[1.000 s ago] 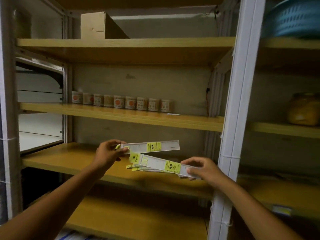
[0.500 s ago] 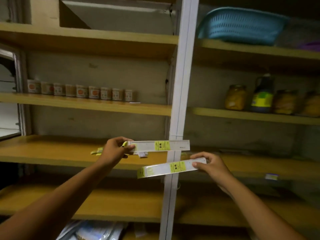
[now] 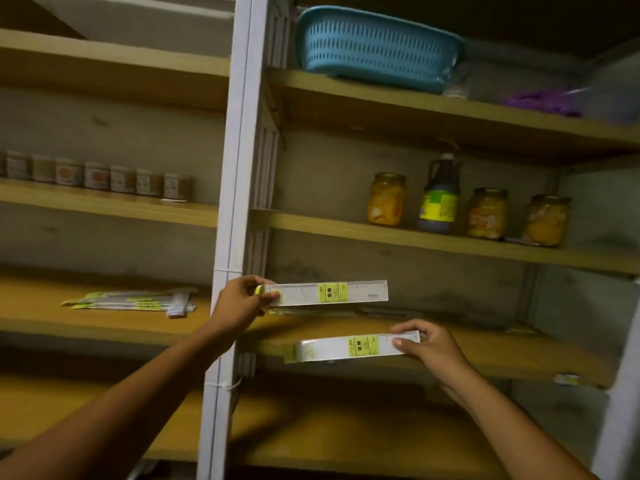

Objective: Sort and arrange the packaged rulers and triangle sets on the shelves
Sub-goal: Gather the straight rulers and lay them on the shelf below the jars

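My left hand (image 3: 242, 299) pinches the left end of a packaged ruler (image 3: 332, 292) with a yellow label, held level above the right bay's wooden shelf (image 3: 502, 355). My right hand (image 3: 426, 344) grips the right end of a second packaged ruler (image 3: 346, 348), lower and in front of that shelf's edge. A loose pile of ruler packs (image 3: 135, 299) lies on the left bay's shelf (image 3: 69, 327). Flat packs (image 3: 384, 311) lie dimly at the back of the right shelf.
A white upright post (image 3: 235, 202) divides the two bays. Small jars (image 3: 97, 174) line the left middle shelf. Fruit jars (image 3: 386, 199) and a dark bottle (image 3: 440, 199) stand on the right one. A blue basket (image 3: 374, 46) sits on top.
The view has swung right. Both hands have carried their rulers from the left bay across the post to the right bay, the right hand's ruler now lower and nearly level.
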The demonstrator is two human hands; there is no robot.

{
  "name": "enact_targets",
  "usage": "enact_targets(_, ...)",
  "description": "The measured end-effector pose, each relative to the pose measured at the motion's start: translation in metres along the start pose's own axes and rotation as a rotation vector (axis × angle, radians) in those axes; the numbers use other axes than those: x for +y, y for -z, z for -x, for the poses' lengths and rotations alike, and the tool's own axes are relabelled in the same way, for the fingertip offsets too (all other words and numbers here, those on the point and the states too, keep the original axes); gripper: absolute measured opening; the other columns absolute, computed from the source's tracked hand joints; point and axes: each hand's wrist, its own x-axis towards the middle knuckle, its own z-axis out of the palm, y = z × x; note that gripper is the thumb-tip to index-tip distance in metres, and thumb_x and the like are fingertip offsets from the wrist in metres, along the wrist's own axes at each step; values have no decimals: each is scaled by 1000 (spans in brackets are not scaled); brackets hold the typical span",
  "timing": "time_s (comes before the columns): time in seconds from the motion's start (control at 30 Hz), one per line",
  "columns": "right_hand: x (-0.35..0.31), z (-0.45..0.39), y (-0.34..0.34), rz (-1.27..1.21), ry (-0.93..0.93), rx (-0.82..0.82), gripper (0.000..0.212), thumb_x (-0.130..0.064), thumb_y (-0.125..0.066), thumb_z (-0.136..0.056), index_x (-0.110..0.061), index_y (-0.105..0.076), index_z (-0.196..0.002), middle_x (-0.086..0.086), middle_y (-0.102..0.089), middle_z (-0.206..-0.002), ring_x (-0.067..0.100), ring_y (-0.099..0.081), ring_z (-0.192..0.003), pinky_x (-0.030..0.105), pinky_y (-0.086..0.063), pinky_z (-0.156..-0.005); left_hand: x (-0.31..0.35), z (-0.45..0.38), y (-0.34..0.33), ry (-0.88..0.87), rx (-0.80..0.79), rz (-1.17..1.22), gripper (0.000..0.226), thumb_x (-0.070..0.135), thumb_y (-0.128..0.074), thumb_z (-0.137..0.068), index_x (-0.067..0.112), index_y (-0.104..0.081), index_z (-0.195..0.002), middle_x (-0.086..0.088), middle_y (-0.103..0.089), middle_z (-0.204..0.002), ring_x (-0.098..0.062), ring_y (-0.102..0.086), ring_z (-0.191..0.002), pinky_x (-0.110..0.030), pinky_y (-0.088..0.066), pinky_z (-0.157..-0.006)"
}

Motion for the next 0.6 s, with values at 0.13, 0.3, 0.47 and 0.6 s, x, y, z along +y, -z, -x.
enact_targets(0.13, 17, -36, 15, -37, -18, 1, 16, -8, -73, -84, -20, -74, -94, -1, -69, -103, 18, -64, -97, 26, -55, -70, -3, -18, -23, 23, 19, -8, 18, 14, -66, -87, 8, -64, -104, -9, -70, -101, -22, -68, -92, -25, -53, -68)
enact_targets(0.3, 39, -92, -3, -65, -13, -24, 16, -8, -74, -83, -19, -74, -95, 0, -69, -104, 17, -64, -98, 25, -52, -73, -15, -51, -37, 34, 51, -3, 18, 10, -62, -89, 6, -62, -107, -9, -69, -102, -20, -68, -94, -23, -57, -67)
enact_targets(0.47, 47, -149, -30, -79, 2, -70, 15, -5, -73, -83, -12, -73, -96, 0, -69, -102, 15, -64, -94, 22, -50, -70, -36, -91, -37, 53, 134, -28, 19, 15, -64, -89, 13, -62, -108, -9, -68, -104, -25, -67, -97, -46, -56, -88)
enact_targets(0.6, 44, -190, -48, -88, 1, -128, 16, -6, -74, -83, -15, -72, -97, 3, -70, -102, 18, -66, -94, 32, -56, -82, -40, -120, -45, 53, 170, -57, 21, 16, -59, -92, 12, -56, -113, -9, -62, -103, -19, -62, -85, -29, -51, -67)
